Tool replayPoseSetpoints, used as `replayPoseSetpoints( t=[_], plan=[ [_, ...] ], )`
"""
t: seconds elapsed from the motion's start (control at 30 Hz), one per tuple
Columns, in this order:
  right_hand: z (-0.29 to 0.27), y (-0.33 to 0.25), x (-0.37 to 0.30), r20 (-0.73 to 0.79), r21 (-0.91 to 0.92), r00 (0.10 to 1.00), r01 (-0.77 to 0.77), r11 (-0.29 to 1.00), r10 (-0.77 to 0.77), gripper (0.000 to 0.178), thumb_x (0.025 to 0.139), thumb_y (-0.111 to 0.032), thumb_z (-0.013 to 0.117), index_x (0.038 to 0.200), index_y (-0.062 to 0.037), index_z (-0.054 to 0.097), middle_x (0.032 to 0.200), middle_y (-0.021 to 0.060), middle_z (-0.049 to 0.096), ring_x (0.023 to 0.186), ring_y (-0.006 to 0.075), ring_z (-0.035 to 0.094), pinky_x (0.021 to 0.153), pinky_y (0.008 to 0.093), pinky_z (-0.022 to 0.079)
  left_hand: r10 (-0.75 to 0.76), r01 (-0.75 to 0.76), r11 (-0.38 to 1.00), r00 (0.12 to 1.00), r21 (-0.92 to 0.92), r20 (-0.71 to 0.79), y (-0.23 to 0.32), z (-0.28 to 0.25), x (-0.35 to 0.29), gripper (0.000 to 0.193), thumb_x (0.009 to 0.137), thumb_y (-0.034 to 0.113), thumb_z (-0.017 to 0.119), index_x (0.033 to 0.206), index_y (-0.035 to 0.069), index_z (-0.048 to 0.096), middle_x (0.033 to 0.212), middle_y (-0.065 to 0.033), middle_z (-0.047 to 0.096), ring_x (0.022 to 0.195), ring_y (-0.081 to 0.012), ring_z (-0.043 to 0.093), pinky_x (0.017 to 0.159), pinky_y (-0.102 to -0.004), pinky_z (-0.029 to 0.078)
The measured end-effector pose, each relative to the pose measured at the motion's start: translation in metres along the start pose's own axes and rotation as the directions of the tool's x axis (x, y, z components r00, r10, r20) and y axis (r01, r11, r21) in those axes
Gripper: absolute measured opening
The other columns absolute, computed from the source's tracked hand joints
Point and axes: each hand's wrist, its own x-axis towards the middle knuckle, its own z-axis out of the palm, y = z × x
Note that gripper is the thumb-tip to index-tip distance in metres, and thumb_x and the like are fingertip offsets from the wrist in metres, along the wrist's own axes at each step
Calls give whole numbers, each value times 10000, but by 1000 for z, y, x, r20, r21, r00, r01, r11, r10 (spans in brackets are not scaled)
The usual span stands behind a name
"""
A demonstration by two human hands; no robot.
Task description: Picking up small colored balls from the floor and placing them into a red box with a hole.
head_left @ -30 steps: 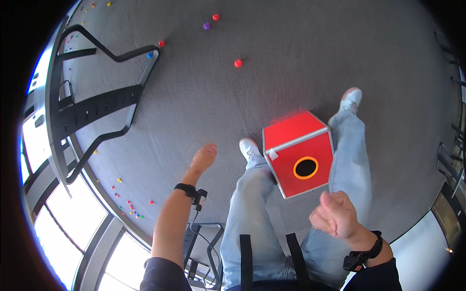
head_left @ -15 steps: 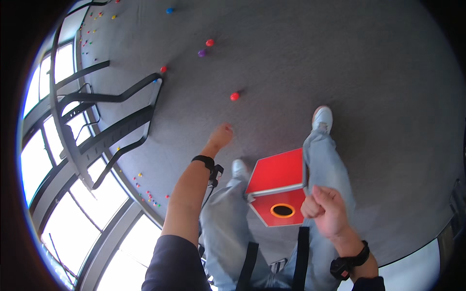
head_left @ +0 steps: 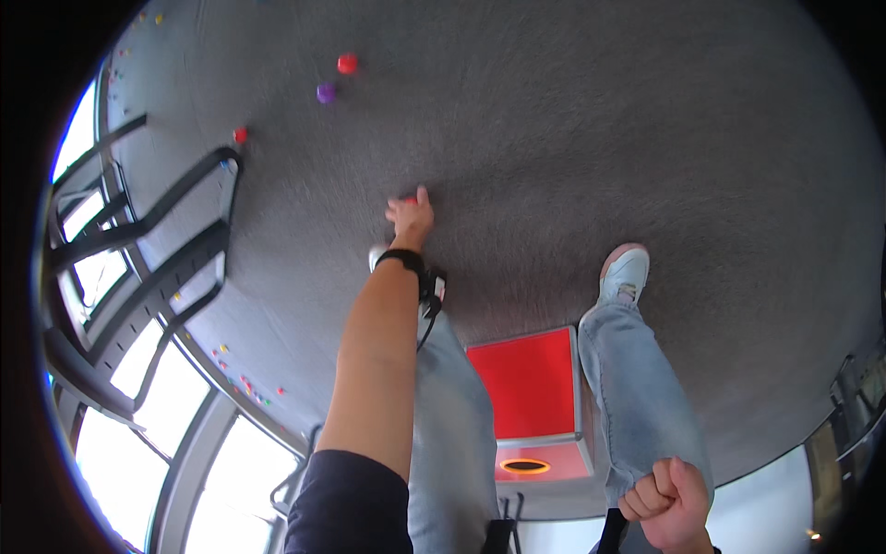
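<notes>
On the dark grey floor, my left hand (head_left: 409,217) reaches down to a small red ball (head_left: 411,200). Its thumb and fingers are spread about the ball, which shows only in part between them; a firm grip cannot be made out. My right hand (head_left: 666,503) is a closed fist near my right knee, with nothing visible in it. Between my legs stands a red box (head_left: 524,383) with silvery edges. A dark round hole ringed in orange (head_left: 524,466) is on its near face.
Farther off lie a red ball (head_left: 347,64), a purple ball (head_left: 326,92) and another red ball (head_left: 241,135). A black metal frame (head_left: 185,189) stands at the left, before tall windows. Several small coloured balls lie beyond it. My right shoe (head_left: 626,270) is right of the box.
My left hand has reached forward to the red ball and its fingers have spread. My right fist has dropped lower and to the right. The view has shifted with my bending.
</notes>
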Motion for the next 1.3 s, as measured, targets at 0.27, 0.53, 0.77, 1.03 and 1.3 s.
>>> replayPoseSetpoints(
  t=[0.27, 0.53, 0.77, 1.03, 1.3],
  plan=[
    [16, -2, 20, -81, 30, 994, -70, 997, 73, 439, 1009, -335, 325, 623, -131, 273, 508, -11, 243, 471, 125, 211, 501, 304, 235, 458, -419, 876, 878, -238, 141, -20, -27, -70, 484, 902, 370, 547, 1159, -36, 487, 1183, -271, 516, 1058, -413, 537, 878, -434, 444],
    [21, -27, 52, -166, -207, 986, -52, 977, 17, 454, 997, -373, 384, 619, -139, 288, 507, -23, 267, 448, 102, 255, 466, 274, 255, 353, -333, 931, 926, -152, 135, -2, -180, -75, 439, 866, 361, 586, 1098, -10, 551, 983, -243, 631, 961, -396, 595, 827, -441, 464],
    [33, -53, 75, -305, -192, 951, -108, 975, 46, 447, 990, -345, 419, 615, -139, 292, 502, -21, 264, 425, 100, 253, 435, 271, 220, 294, -286, 954, 953, -93, 74, 66, -185, 25, 426, 858, 345, 565, 1094, -8, 527, 940, -220, 631, 955, -368, 606, 803, -409, 476],
    [86, -41, 121, -334, 133, 940, -21, 991, 65, 418, 1020, -318, 313, 644, -137, 314, 500, -29, 224, 431, 91, 198, 452, 276, 203, 293, -316, 921, 947, 228, 130, 167, -186, 141, 682, 829, 329, 645, 1349, 27, 321, 1036, -263, 606, 1011, -358, 606, 842, -435, 485],
    [108, -1, 147, -413, 59, 904, -94, 994, 110, 442, 1008, -307, 389, 607, -134, 318, 497, -29, 264, 419, 78, 234, 439, 269, 223, 485, -580, 686, 815, 440, 318, 158, -191, 171, 570, 861, 391, 599, 1296, 72, 417, 1154, -219, 582, 1072, -389, 568, 883, -448, 464]
  ],
)
